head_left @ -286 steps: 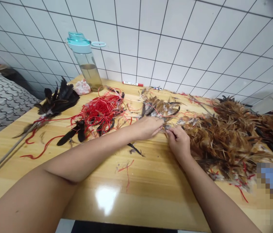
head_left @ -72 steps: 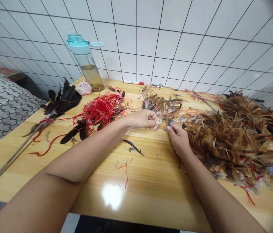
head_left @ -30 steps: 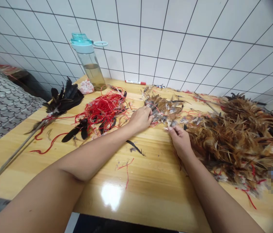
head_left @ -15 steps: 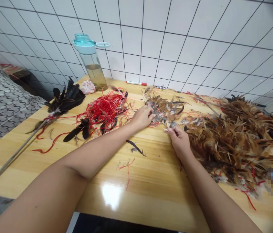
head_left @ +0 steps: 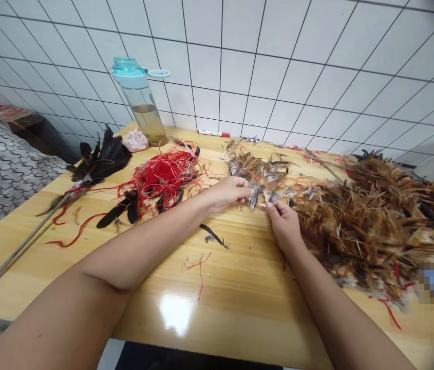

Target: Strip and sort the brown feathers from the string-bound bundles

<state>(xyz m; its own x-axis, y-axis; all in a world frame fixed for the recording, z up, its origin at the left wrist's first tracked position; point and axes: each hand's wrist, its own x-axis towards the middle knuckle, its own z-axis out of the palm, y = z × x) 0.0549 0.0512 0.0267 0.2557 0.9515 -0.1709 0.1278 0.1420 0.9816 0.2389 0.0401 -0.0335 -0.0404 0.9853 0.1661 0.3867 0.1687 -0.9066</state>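
My left hand [head_left: 234, 192] is closed in a pinch on a small tuft of grey and dark feathers [head_left: 254, 198], held just above the table. Close by on the right, my right hand [head_left: 283, 216] pinches a small pale piece that sticks out past the fingertips; its kind is too small to make out. Behind both hands lies a loose heap of brown and grey feathers [head_left: 257, 167]. A large pile of brown feathers [head_left: 363, 221] spreads beside my right forearm. Left of my left hand sits a tangle of red string [head_left: 166, 174].
A bottle with a turquoise lid [head_left: 139, 103] stands at the back left by the tiled wall. A stick with black feathers [head_left: 99, 159] at its end lies along the left side. A red-capped marker [head_left: 213, 133] rests by the wall. Red string scraps [head_left: 200, 267] lie in front.
My left hand has come away from the small heap toward my right hand, and a feather tuft now shows in its fingers. My right hand has hardly moved. The view has shifted slightly.
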